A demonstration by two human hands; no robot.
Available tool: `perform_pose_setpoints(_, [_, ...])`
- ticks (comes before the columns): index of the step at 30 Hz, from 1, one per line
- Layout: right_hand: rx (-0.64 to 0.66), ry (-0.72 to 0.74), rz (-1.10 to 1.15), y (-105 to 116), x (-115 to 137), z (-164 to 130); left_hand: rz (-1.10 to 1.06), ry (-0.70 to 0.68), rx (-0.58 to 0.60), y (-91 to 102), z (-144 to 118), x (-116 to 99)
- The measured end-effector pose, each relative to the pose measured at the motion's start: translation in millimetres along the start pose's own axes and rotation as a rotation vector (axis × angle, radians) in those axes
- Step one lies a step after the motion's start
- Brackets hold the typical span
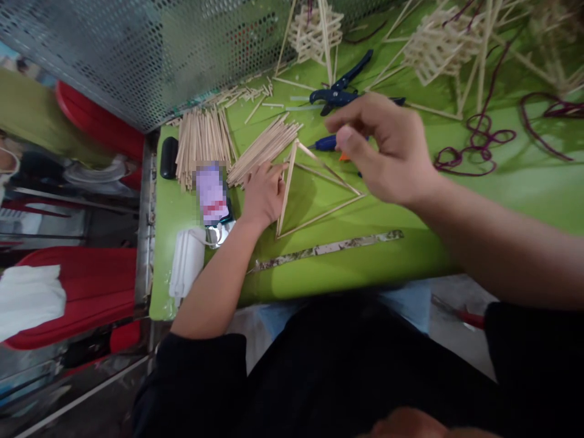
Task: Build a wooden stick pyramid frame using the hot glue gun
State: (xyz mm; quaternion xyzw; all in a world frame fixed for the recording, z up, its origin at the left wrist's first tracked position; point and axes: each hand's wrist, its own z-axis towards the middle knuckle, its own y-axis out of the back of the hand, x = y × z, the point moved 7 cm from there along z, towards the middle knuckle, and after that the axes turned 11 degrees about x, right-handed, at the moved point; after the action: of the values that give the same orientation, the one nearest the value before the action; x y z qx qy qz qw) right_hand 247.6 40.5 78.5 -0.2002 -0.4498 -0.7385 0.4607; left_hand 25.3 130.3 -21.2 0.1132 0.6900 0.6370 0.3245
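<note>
**Stick triangle flat on the green table, left hand on its edge**

Stick triangle (314,191), made of thin wooden sticks joined at the corners with extra sticks crossing inside, lies flat on the green table (456,207), just in front of the person. The left hand (263,194) rests palm down on the table with its fingertips touching the triangle's left side stick; its grip is loose, fingers laid flat and closed on nothing. The right hand (385,152) hangs above the triangle's far right corner, clear of the table, its fingers curled and thumb drawn toward the forefinger; whether that grip holds anything cannot be told, since the view is blurred there.

Just beyond the left hand lies a slanted bundle of sticks (262,149), and further left a wider pile of sticks (201,143) stands side by side with it. Behind the right hand lies a blue glue gun (325,143), partly hidden, and further back blue pliers (340,91). A long flat strip (326,248) lies near the table's front edge, between the triangle and the person. Dark red cord (477,143) coils to the right, and finished stick frames (438,42) stand at the back. A white face mask (187,261) lies at the left corner of the table.
</note>
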Motion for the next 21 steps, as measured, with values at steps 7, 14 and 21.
perform_pose_setpoints(7, [0.357, -0.09, 0.058, -8, -63, 67, -0.154, -0.048, -0.12, 17.3, -10, -3])
perform_pose_setpoints(14, [0.636, 0.021, 0.205, -61, -73, 86, -0.573, -0.214, -0.257, 55.5, -41, -30])
perform_pose_setpoints(21, [0.092, 0.049, 0.163, -71, -46, 43, -0.555, -0.214, -0.266, 68.0, -56, -42])
